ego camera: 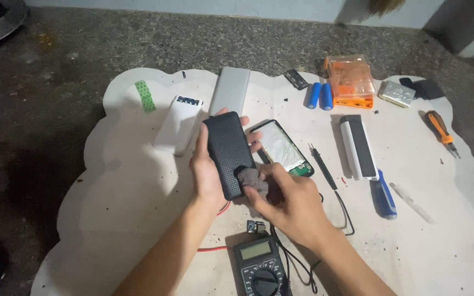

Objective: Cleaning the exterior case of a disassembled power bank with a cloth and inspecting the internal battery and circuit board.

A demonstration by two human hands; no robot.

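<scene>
My left hand (204,170) grips a black textured power bank cover (227,151), holding it by its long edges above the white mat (122,197). My right hand (292,200) pinches a small grey cloth wad (250,178) and presses it against the lower right corner of the black cover. Just right of the cover lies an opened power bank body (282,148) with a pale battery pack and a green board end. A white power bank shell (179,123) and a silver one (230,90) lie behind my left hand.
A black multimeter (260,266) with red and black leads sits near the front edge. Two blue cells (320,95), an orange plastic box (351,79), a white and black casing (357,145), a blue screwdriver (384,196) and an orange screwdriver (441,131) lie to the right. Green tape (145,96) lies at the left.
</scene>
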